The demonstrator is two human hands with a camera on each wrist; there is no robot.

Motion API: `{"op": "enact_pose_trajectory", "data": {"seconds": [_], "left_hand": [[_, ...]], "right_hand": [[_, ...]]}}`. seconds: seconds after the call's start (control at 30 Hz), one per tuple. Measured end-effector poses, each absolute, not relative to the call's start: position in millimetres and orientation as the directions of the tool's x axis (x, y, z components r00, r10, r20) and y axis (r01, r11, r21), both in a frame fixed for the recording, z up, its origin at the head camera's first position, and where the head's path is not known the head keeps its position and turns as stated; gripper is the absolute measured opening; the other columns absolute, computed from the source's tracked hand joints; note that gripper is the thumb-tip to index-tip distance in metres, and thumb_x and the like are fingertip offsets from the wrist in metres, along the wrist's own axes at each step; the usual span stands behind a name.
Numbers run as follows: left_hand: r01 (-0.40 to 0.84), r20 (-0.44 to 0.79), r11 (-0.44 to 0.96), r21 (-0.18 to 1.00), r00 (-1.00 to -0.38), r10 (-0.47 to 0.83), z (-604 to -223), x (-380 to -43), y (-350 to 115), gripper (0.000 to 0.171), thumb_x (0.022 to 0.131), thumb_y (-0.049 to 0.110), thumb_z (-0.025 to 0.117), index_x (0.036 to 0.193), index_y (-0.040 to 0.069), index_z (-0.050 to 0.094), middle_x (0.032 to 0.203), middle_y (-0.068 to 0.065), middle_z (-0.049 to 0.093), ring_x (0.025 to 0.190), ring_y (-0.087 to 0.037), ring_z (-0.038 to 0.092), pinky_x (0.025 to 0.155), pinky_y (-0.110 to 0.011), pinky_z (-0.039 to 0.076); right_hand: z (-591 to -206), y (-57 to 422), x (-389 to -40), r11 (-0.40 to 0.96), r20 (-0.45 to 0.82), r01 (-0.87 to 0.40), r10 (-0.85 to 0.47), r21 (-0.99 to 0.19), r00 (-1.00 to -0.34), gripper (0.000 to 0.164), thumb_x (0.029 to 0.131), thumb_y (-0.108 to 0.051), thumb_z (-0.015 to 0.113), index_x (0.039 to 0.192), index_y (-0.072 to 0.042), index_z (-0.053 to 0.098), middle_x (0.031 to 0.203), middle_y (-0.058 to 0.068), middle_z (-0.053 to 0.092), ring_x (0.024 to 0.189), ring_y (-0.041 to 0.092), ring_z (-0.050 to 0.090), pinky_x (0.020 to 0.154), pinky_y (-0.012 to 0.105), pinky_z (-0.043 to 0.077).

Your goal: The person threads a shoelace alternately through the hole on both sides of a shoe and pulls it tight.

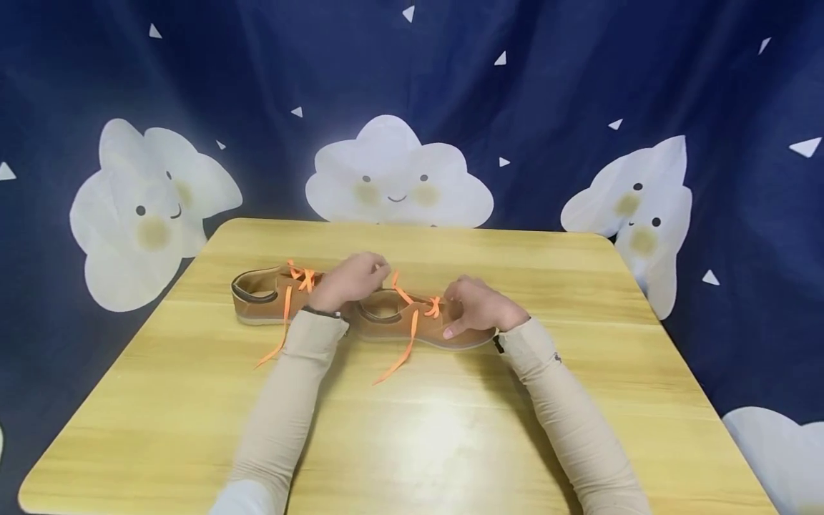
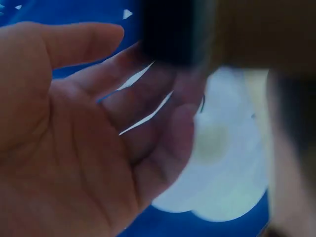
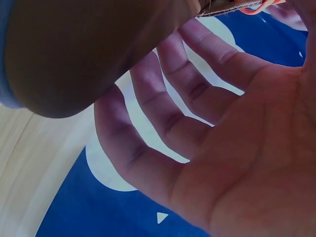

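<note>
Two brown shoes with orange laces sit end to end on the table, toes to the right. Over the left shoe's [image 1: 257,307] front part reaches the left hand [image 1: 347,280], its fingers loosely bent near the heel of the right shoe [image 1: 386,329]. In the left wrist view the palm [image 2: 74,143] faces the camera, and a dark, blurred shape covers some fingertips. At the right shoe's toe, the right hand [image 1: 481,304] holds it with the thumb on the near side and fingers on the far side. The right wrist view shows these fingers [image 3: 153,94] partly behind the brown toe [image 3: 84,54].
Orange lace ends [image 1: 394,366] trail from both shoes onto the wooden table [image 1: 412,429]. Behind the table hangs a dark blue curtain [image 1: 270,64] with white clouds and triangles.
</note>
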State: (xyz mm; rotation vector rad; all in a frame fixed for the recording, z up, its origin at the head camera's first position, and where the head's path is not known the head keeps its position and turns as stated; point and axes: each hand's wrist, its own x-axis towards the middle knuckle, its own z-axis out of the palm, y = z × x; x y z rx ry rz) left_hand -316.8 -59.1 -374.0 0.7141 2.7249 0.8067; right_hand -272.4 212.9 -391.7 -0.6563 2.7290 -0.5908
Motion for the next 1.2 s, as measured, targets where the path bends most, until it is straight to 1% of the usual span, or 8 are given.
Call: {"op": "enact_pose_trajectory", "data": {"seconds": [0.1, 0.17, 0.33, 0.43, 0.53, 0.7, 0.93, 1.2], "left_hand": [[0.368, -0.169, 0.720, 0.589, -0.814, 0.555, -384.7, -321.7, -56.4, 0.050, 0.113, 0.034, 0.037, 0.141, -0.001, 0.058, 0.135, -0.022, 0.067, 0.116, -0.034, 0.067, 0.101, -0.049, 0.053], [0.361, -0.198, 0.685, 0.633, -0.780, 0.593, -389.8, -324.7, -55.0, 0.054, 0.113, 0.038, 0.035, 0.144, -0.001, 0.056, 0.146, -0.021, 0.060, 0.134, -0.037, 0.058, 0.114, -0.052, 0.046], [0.238, -0.261, 0.583, 0.777, -0.721, 0.642, -399.3, -332.4, -56.1, 0.066, 0.111, 0.053, 0.031, 0.148, 0.003, 0.053, 0.155, -0.016, 0.053, 0.149, -0.037, 0.043, 0.125, -0.054, 0.032], [0.150, -0.261, 0.528, 0.836, -0.738, 0.622, -403.7, -336.3, -56.5, 0.068, 0.109, 0.058, 0.033, 0.145, 0.006, 0.057, 0.154, -0.013, 0.055, 0.148, -0.035, 0.045, 0.126, -0.053, 0.030], [0.074, -0.209, 0.432, 0.899, -0.794, 0.571, -403.3, -337.2, -54.8, 0.062, 0.108, 0.053, 0.042, 0.139, 0.003, 0.061, 0.147, -0.014, 0.059, 0.139, -0.035, 0.054, 0.122, -0.051, 0.037], [0.039, -0.100, 0.271, 0.962, -0.873, 0.478, -395.1, -334.0, -53.9, 0.049, 0.107, 0.038, 0.055, 0.135, -0.001, 0.062, 0.140, -0.018, 0.064, 0.126, -0.035, 0.064, 0.116, -0.052, 0.045], [0.104, 0.057, 0.111, 0.988, -0.931, 0.361, -377.1, -328.3, -56.3, 0.040, 0.106, 0.028, 0.059, 0.133, -0.001, 0.064, 0.140, -0.019, 0.064, 0.123, -0.034, 0.063, 0.116, -0.054, 0.045], [0.264, 0.222, 0.102, 0.959, -0.926, 0.306, -362.1, -312.0, -51.3, 0.038, 0.103, 0.027, 0.064, 0.135, 0.007, 0.066, 0.138, -0.010, 0.068, 0.128, -0.025, 0.063, 0.112, -0.044, 0.049]], "right_hand": [[-394.8, 211.1, -272.9, 0.810, -0.167, -0.387, -0.497, -0.440, -0.852, 0.065, 0.075, -0.027, 0.093, 0.127, 0.000, 0.066, 0.124, 0.016, 0.062, 0.114, 0.031, 0.056, 0.097, 0.044, 0.051], [-394.5, 211.7, -273.0, 0.812, -0.163, -0.389, -0.496, -0.435, -0.853, 0.065, 0.075, -0.027, 0.094, 0.126, 0.000, 0.067, 0.125, 0.017, 0.063, 0.114, 0.032, 0.056, 0.097, 0.045, 0.051], [-392.3, 213.0, -272.8, 0.814, -0.159, -0.388, -0.492, -0.432, -0.856, 0.066, 0.074, -0.027, 0.093, 0.127, 0.002, 0.066, 0.124, 0.018, 0.063, 0.113, 0.032, 0.056, 0.097, 0.045, 0.051], [-392.4, 213.7, -272.1, 0.809, -0.153, -0.393, -0.498, -0.438, -0.854, 0.067, 0.074, -0.027, 0.093, 0.127, 0.002, 0.066, 0.123, 0.018, 0.063, 0.111, 0.032, 0.056, 0.096, 0.045, 0.051], [-392.4, 214.5, -271.6, 0.803, -0.149, -0.396, -0.503, -0.445, -0.851, 0.064, 0.074, -0.026, 0.094, 0.125, 0.002, 0.066, 0.121, 0.019, 0.062, 0.110, 0.031, 0.056, 0.095, 0.045, 0.051], [-393.2, 214.0, -272.2, 0.800, -0.155, -0.396, -0.506, -0.450, -0.848, 0.063, 0.075, -0.027, 0.094, 0.125, 0.001, 0.067, 0.120, 0.018, 0.062, 0.107, 0.030, 0.056, 0.092, 0.043, 0.051], [-390.9, 212.1, -274.1, 0.809, -0.143, -0.392, -0.494, -0.438, -0.858, 0.061, 0.073, -0.026, 0.094, 0.122, 0.000, 0.068, 0.118, 0.017, 0.062, 0.109, 0.031, 0.057, 0.095, 0.045, 0.050], [-392.0, 212.1, -274.5, 0.786, -0.161, -0.403, -0.525, -0.469, -0.836, 0.061, 0.073, -0.026, 0.095, 0.122, 0.002, 0.069, 0.116, 0.016, 0.065, 0.108, 0.030, 0.057, 0.095, 0.044, 0.051]]}}
